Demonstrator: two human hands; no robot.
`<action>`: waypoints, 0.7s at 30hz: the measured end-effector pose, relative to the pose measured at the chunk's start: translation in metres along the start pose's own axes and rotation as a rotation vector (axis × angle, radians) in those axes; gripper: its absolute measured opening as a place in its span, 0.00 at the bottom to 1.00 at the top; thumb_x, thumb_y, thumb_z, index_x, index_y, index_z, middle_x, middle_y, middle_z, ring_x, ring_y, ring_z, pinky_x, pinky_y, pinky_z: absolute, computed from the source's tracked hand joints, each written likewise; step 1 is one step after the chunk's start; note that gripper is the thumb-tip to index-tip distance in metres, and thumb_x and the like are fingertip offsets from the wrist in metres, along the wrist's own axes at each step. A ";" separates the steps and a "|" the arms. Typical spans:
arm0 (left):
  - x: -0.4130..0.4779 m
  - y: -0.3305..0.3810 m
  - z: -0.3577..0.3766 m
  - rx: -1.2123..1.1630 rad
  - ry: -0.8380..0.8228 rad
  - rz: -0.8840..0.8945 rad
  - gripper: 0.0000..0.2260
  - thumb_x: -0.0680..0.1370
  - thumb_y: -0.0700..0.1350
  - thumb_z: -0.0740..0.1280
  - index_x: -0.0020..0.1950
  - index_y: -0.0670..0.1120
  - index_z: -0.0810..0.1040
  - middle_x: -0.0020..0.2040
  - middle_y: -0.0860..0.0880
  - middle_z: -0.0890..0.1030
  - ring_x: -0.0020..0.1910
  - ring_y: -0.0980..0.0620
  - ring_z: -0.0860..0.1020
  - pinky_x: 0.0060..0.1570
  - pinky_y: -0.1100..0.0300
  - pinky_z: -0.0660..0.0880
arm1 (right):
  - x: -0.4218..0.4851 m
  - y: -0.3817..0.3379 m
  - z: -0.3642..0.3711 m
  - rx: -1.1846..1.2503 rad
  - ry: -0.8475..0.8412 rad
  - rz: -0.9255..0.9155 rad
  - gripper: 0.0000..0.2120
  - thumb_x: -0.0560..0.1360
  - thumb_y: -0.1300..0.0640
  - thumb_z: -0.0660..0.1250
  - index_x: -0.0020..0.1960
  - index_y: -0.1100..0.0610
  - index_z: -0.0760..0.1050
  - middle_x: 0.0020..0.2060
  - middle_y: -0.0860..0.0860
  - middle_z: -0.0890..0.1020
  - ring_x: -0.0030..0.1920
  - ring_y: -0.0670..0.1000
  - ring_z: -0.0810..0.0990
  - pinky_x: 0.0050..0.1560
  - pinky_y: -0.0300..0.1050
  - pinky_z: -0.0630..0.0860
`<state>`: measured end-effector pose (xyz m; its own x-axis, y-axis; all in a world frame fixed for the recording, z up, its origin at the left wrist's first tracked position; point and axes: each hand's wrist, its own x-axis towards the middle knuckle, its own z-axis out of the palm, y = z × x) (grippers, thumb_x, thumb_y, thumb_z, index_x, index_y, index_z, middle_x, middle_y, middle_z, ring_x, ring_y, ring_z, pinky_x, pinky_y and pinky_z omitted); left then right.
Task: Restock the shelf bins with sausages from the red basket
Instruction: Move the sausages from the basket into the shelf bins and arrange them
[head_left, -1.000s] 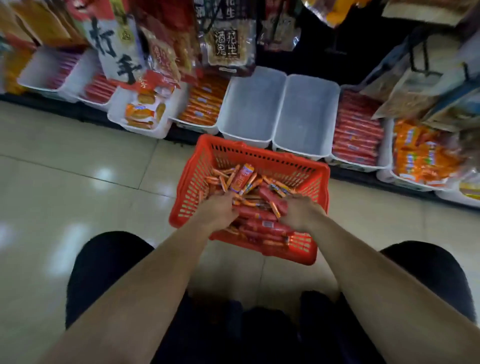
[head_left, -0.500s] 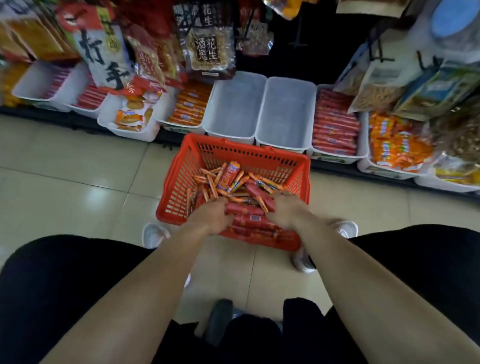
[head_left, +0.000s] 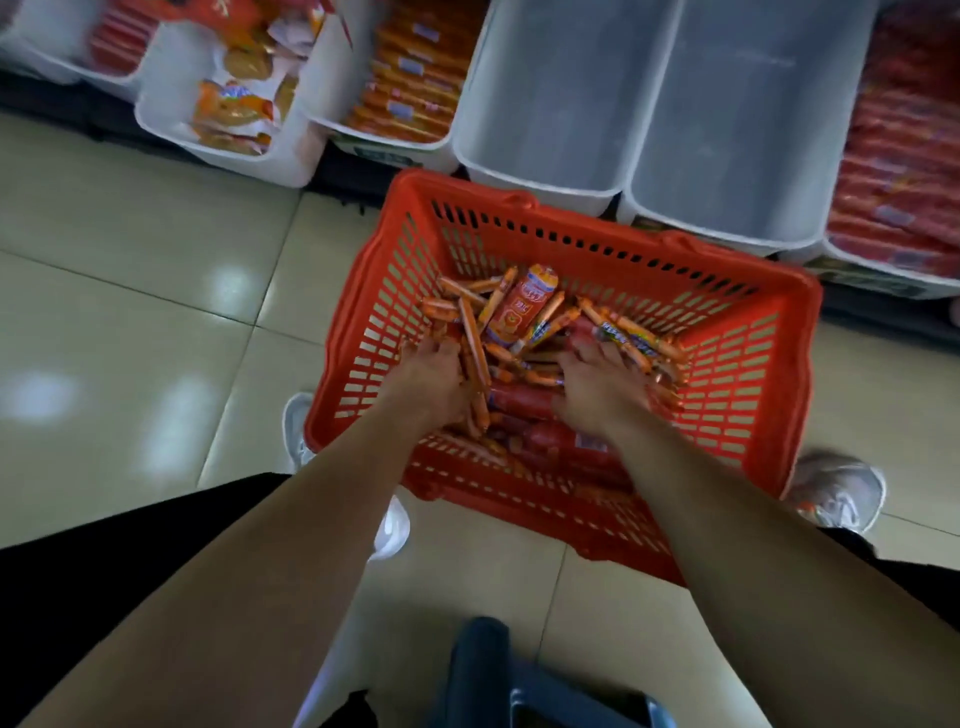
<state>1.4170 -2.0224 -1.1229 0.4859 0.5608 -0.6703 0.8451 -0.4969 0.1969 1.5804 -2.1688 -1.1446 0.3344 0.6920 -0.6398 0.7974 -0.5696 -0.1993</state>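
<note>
The step in hand is the pick-up: both hands are down in the red plastic lattice-walled basket (head_left: 753, 364), which stands on the glossy pale tiled floor (head_left: 130, 312) hard against the shelf. The left hand (head_left: 431, 384) has its fingers bent down among the thin orange foil-wrapped sausage sticks (head_left: 467, 306); whether they have closed on any I cannot tell. The right hand (head_left: 602, 384) lies with its fingers spread over the heap, touching the sticks and not plainly gripping any.

The sausages are all loose in the basket, in a jumbled pile. There are slim sticks, one fat orange sausage with a printed label (head_left: 524, 306) on top, and thick dark-red tubes (head_left: 524, 400) lying underneath, between the wrists.

Just behind the basket stand two empty smooth-walled white plastic bins, one to the left (head_left: 550, 104) and one to the right (head_left: 743, 130). These look like the likely targets.

The next move, as I judge it, calls for sorting by kind, gathering a bundle of like sausages and lifting it clear of the high basket wall. The wrappers look slick and the sticks are round, so a loose handful may slip or roll. Squeezing them parallel should help.
</note>
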 end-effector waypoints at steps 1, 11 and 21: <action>0.006 0.000 0.001 0.001 0.007 -0.003 0.34 0.71 0.68 0.58 0.70 0.48 0.68 0.71 0.42 0.68 0.71 0.36 0.65 0.68 0.39 0.66 | 0.009 -0.005 0.003 -0.007 0.020 -0.031 0.30 0.77 0.44 0.65 0.75 0.51 0.64 0.76 0.54 0.62 0.76 0.59 0.58 0.71 0.59 0.62; 0.036 -0.013 0.024 -0.109 0.052 0.090 0.34 0.74 0.56 0.72 0.75 0.50 0.64 0.71 0.45 0.70 0.70 0.40 0.67 0.72 0.41 0.60 | 0.044 -0.006 0.036 -0.013 -0.124 -0.082 0.32 0.81 0.38 0.54 0.80 0.51 0.54 0.78 0.55 0.61 0.74 0.62 0.62 0.71 0.60 0.63; 0.045 -0.001 0.025 -0.279 0.032 -0.036 0.17 0.75 0.55 0.71 0.57 0.47 0.75 0.51 0.48 0.79 0.51 0.45 0.78 0.48 0.52 0.75 | 0.047 0.002 0.035 -0.106 -0.218 -0.151 0.27 0.83 0.48 0.56 0.78 0.55 0.56 0.76 0.56 0.65 0.74 0.59 0.65 0.70 0.61 0.63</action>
<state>1.4327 -2.0129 -1.1715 0.4578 0.5977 -0.6581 0.8883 -0.2772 0.3662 1.5802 -2.1524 -1.2008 0.1014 0.6470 -0.7557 0.8816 -0.4104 -0.2331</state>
